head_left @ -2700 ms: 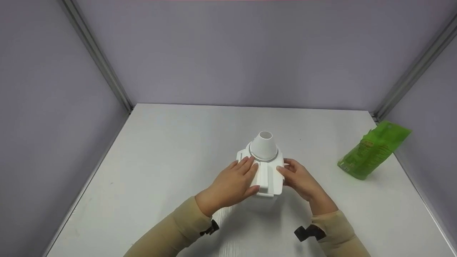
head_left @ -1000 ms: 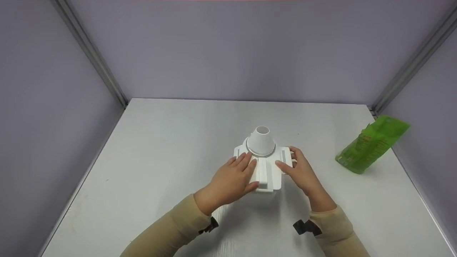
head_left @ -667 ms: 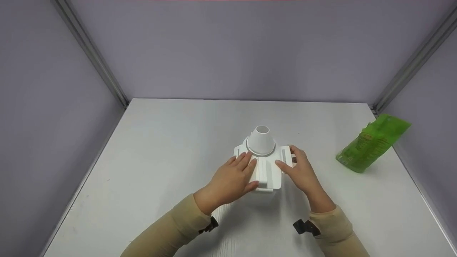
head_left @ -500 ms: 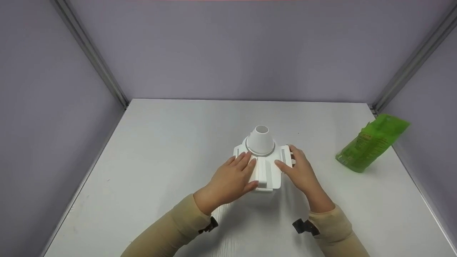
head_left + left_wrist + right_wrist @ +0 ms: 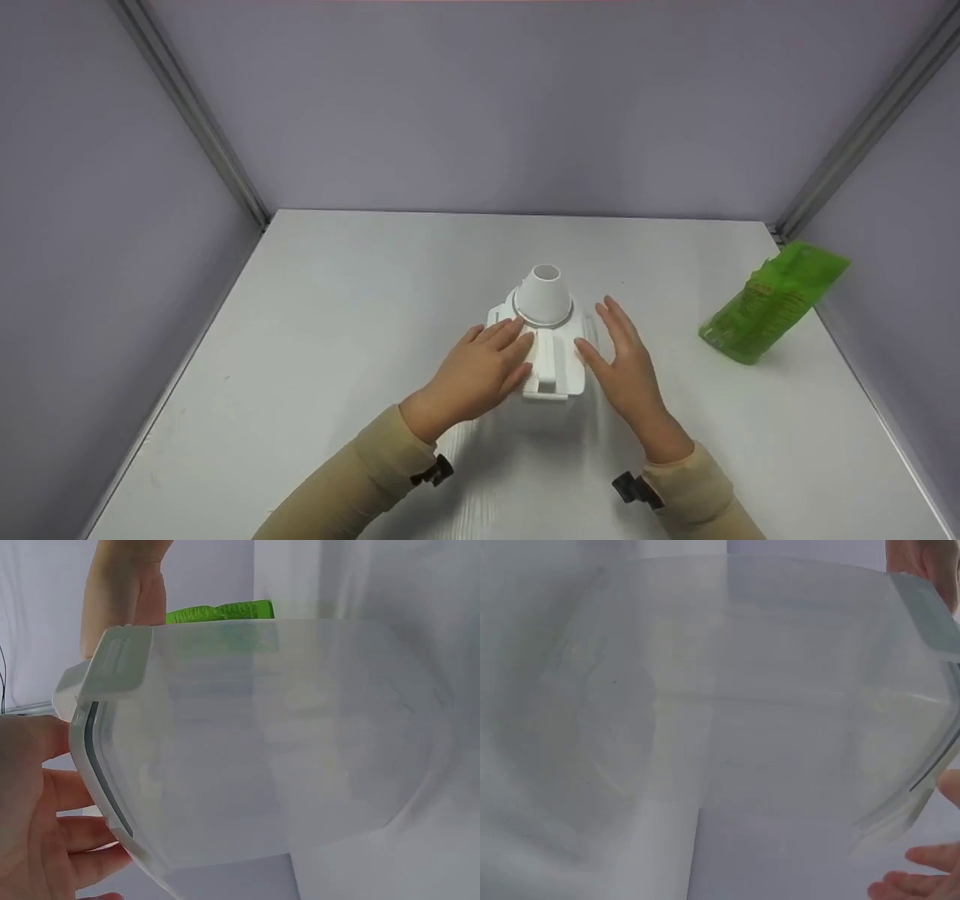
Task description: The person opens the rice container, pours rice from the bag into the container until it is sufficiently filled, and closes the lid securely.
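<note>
A clear plastic container point(image 5: 553, 375) stands mid-table, closed by a white lid with a cone-shaped white spout point(image 5: 544, 296) on top. My left hand point(image 5: 480, 367) lies flat on the lid's left side, fingers reaching toward the spout's base. My right hand point(image 5: 622, 360) is at the container's right side with straight, spread fingers, its thumb close to the lid's edge. In the left wrist view the container's translucent wall point(image 5: 262, 742) fills the frame, with a side clip point(image 5: 116, 664) folded down. The right wrist view shows the same wall point(image 5: 742, 690) and my fingertips point(image 5: 922, 870).
A green pouch point(image 5: 772, 311) leans against the right wall at the table's far right. The white table point(image 5: 337, 300) is boxed in by purple walls on three sides, with metal rails in the corners.
My right hand has let go of the lid's right clip and straightened its fingers; the clip no longer sticks out sideways. The left hand has stayed on the lid.
</note>
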